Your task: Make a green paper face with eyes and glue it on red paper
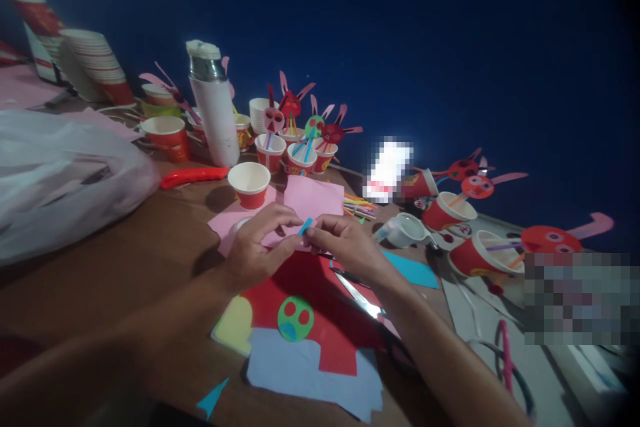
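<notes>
My left hand (pixel 260 247) and my right hand (pixel 345 247) meet above the wooden table (pixel 150 260), both pinching a small blue paper strip (pixel 306 225) between fingertips. Below them lie sheets of red paper (pixel 325 320), pale blue paper (pixel 310 373) and yellow paper (pixel 235 325). A green paper face (pixel 295 318) with red eyes rests on the red sheet. Scissors (pixel 363 300) lie under my right wrist. Pink paper (pixel 310 197) sits just beyond my hands.
A red paper cup (pixel 249 184) stands behind the pink sheet. Several cups holding paper faces on straws (pixel 300 130) line the back and right side. A white flask (pixel 214 107), cup stacks (pixel 95 63), a white plastic bag (pixel 55 180) and a glue bottle (pixel 403 230) surround the area.
</notes>
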Motion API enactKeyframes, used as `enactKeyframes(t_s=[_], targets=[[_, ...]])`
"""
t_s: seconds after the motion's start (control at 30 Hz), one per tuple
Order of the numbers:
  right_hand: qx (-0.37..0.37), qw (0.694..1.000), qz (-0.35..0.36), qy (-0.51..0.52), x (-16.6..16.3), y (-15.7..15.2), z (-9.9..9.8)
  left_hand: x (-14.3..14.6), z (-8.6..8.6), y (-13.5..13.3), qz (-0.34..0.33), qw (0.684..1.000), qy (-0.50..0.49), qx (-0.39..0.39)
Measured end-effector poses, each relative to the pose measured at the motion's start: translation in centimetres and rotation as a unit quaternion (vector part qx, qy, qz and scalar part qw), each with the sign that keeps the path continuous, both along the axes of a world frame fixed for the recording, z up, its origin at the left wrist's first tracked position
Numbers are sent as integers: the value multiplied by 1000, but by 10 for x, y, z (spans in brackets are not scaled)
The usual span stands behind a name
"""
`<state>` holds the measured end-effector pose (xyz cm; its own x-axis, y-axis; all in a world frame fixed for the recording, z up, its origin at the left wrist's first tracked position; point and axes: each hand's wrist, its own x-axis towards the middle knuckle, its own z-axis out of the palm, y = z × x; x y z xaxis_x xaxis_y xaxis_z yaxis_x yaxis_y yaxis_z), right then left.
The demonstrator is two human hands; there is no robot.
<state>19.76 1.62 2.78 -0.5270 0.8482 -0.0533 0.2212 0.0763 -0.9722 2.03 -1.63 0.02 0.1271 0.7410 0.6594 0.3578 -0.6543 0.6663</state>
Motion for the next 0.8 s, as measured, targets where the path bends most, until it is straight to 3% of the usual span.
enactKeyframes(t_s=[0.2, 0.33, 0.43, 0.53, 0.67, 0.8], targets=[[0, 1000, 1, -13, -1, 0, -8, 2, -3, 6, -18, 983, -75, -165], [-21, 1000, 2, 4, 0, 0, -5, 4, -2, 8, -67, 942, -164, -284], [-33, 999, 4, 11, 0, 0, -4, 5, -2, 8, -84, 923, -192, -322], [-35, 999, 0, 8, 0, 2, -6, 5, -3, 7, -49, 941, -161, -293], [-25, 1000, -1, 3, -1, 2, -11, 5, 0, 4, 33, 982, -60, -175], [-13, 1000, 2, -15, -2, -1, -11, 5, 3, 0, 24, 994, 19, -103]])
